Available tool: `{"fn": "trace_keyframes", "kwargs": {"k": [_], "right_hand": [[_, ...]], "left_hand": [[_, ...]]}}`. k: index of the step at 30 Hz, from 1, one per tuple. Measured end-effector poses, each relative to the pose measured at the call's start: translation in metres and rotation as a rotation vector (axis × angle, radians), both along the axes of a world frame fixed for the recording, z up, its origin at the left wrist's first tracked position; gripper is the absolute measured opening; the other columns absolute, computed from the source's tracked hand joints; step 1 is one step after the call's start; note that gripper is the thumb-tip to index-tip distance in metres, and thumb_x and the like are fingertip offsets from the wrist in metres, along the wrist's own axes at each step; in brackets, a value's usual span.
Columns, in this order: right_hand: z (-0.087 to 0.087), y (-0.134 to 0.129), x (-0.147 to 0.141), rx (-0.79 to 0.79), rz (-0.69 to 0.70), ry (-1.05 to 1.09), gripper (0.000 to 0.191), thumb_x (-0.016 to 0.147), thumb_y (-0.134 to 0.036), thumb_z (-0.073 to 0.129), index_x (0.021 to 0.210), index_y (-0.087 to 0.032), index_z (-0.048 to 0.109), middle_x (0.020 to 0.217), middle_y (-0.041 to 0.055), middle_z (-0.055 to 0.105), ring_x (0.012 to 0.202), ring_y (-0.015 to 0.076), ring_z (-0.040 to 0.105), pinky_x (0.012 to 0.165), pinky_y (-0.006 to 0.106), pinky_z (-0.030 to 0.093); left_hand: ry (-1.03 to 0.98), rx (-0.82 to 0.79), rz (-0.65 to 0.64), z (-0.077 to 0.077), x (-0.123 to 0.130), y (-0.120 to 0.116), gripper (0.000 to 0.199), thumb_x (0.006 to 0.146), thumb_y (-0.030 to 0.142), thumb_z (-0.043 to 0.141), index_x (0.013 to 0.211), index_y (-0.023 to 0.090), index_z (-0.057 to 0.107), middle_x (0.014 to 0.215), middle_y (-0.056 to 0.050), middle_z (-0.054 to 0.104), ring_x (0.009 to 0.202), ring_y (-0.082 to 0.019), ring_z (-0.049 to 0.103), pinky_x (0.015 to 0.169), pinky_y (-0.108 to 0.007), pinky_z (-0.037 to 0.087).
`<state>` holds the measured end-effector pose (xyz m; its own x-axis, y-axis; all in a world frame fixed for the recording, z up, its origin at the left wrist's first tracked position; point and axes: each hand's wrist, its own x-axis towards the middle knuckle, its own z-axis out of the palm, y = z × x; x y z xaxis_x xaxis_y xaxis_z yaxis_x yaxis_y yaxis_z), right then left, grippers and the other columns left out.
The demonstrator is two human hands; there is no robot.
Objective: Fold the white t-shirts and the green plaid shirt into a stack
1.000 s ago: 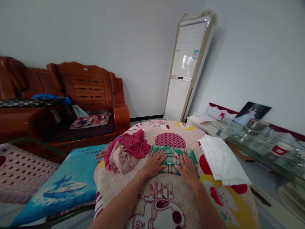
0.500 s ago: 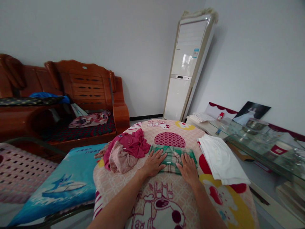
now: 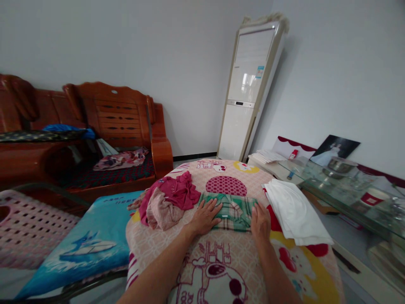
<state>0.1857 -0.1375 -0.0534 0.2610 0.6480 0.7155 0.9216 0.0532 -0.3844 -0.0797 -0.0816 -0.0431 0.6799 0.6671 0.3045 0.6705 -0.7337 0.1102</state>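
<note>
On the blanket-covered table (image 3: pixel 221 270), mid-surface: a folded green plaid garment (image 3: pixel 232 211), flat, both of the person's hands on it.

Left hand (image 3: pixel 205 217): palm down, fingers spread and flat on the garment's left half. Fully open, gripping nothing; seems to pin the cloth so it cannot slide.

Right hand (image 3: pixel 261 221): at the garment's right edge, fingers partly curled over that end. Whether a fold of cloth is pinched under the fingers cannot be told; the fingertips hide the edge. Looks placed to square up or turn that end while the other hand anchors.

Garment orientation: long axis runs left to right across the table, crosswise to the person's forearms. A pale label or button strip shows near its front edge, toward the person. Folded into a neat rectangle, edges roughly parallel to the table's near side.

Around it:
- crumpled magenta clothes (image 3: pixel 175 192) with a dusty pink piece (image 3: pixel 161 213), heaped just left of the left hand, apart from the plaid.
- folded white cloth (image 3: pixel 295 213) on the right, near the right hand, not touching it.
- wooden sofa (image 3: pixel 117 122) behind left; standing air conditioner (image 3: pixel 245 93) in the corner; glass table (image 3: pixel 351 185) at far right.
</note>
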Motion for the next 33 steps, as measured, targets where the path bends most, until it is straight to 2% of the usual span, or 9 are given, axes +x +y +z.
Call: {"fn": "trace_keyframes", "kwargs": {"k": [7,14,16,19,22,25,27,33], "right_hand": [[-0.012,0.005,0.019,-0.087,-0.141,0.053,0.070,0.097,-0.047,0.015,0.105,0.000,0.066,0.105,0.0263,0.066,0.101,0.0308,0.060,0.093,0.044,0.042],[-0.017,0.007,0.016,-0.186,-0.239,-0.024,0.060,0.094,-0.044,0.021,0.103,-0.007,0.066,0.109,0.0260,0.064,0.110,0.0351,0.056,0.094,0.050,0.036],[-0.014,0.006,0.014,-0.256,-0.243,0.004,0.058,0.093,-0.042,0.022,0.109,-0.005,0.064,0.116,0.0284,0.061,0.115,0.0373,0.053,0.095,0.051,0.034],[-0.011,0.004,0.011,-0.348,-0.251,0.031,0.054,0.092,-0.039,0.028,0.116,-0.003,0.060,0.124,0.0293,0.055,0.122,0.0374,0.049,0.099,0.050,0.032],[-0.009,0.003,0.010,-0.320,-0.256,0.009,0.053,0.092,-0.039,0.028,0.117,-0.004,0.060,0.125,0.0293,0.055,0.121,0.0376,0.048,0.098,0.051,0.033],[-0.008,0.002,0.008,-0.288,-0.265,-0.023,0.052,0.092,-0.039,0.028,0.115,-0.006,0.061,0.123,0.0284,0.057,0.119,0.0372,0.050,0.097,0.051,0.034],[-0.005,0.002,0.006,-0.331,-0.290,-0.023,0.050,0.092,-0.038,0.031,0.115,-0.005,0.061,0.125,0.0276,0.056,0.120,0.0359,0.050,0.098,0.049,0.034],[-0.001,0.001,0.003,-0.427,-0.348,-0.013,0.048,0.091,-0.036,0.037,0.118,-0.003,0.058,0.133,0.0278,0.049,0.126,0.0347,0.045,0.102,0.046,0.032]], "left_hand": [[-0.004,-0.012,0.008,0.002,0.001,-0.001,0.058,0.093,0.052,0.040,0.146,0.031,0.032,0.153,-0.009,0.033,0.138,-0.028,0.033,0.113,-0.051,0.020],[-0.079,-0.065,0.008,0.008,0.002,-0.004,0.057,0.093,0.051,0.042,0.145,0.029,0.035,0.151,-0.008,0.036,0.138,-0.027,0.034,0.113,-0.052,0.023],[-0.214,-0.076,0.056,0.011,0.000,-0.002,0.052,0.094,0.048,0.040,0.141,0.025,0.041,0.146,-0.008,0.044,0.134,-0.024,0.040,0.112,-0.049,0.027],[-0.479,-0.042,0.217,0.015,-0.006,0.006,0.042,0.096,0.041,0.037,0.127,0.021,0.056,0.128,-0.009,0.060,0.121,-0.022,0.053,0.106,-0.043,0.039],[-0.609,-0.020,0.361,0.017,-0.015,0.014,0.035,0.094,0.034,0.040,0.112,0.018,0.064,0.109,-0.010,0.068,0.104,-0.023,0.061,0.096,-0.039,0.047],[-0.600,-0.049,0.437,0.015,-0.021,0.019,0.028,0.091,0.029,0.046,0.104,0.015,0.066,0.100,-0.010,0.069,0.095,-0.022,0.063,0.090,-0.036,0.049],[-0.557,-0.064,0.482,0.013,-0.022,0.019,0.025,0.089,0.027,0.050,0.104,0.014,0.065,0.099,-0.010,0.069,0.093,-0.021,0.064,0.088,-0.034,0.049],[-0.405,-0.015,0.580,0.010,-0.016,0.018,0.033,0.088,0.028,0.054,0.116,0.013,0.059,0.105,-0.013,0.068,0.099,-0.023,0.063,0.090,-0.034,0.048]]}}
